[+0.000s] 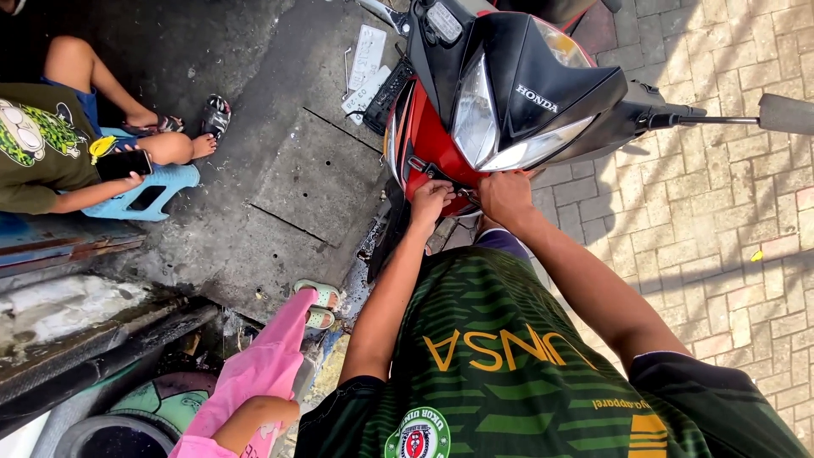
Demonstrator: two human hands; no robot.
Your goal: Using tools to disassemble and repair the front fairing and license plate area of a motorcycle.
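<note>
A motorbike with a black headlight cowl point(517, 93) and a red front panel point(424, 140) stands in front of me. Both my arms reach out to the panel just under the headlight. My left hand point(431, 200) has its fingers curled on the lower edge of the red panel. My right hand point(507, 195) presses against the same spot right beside it, with its fingertips hidden under the cowl. The two hands almost touch. Whether a small part or tool is between the fingers is hidden.
A person sits at the left on a low blue stool point(148, 199) holding a phone point(124, 163). A child in pink point(254, 382) stands close at my lower left. The bike's mirror point(784, 113) sticks out right over brick paving point(721, 212). White plates point(365, 68) lie on the concrete.
</note>
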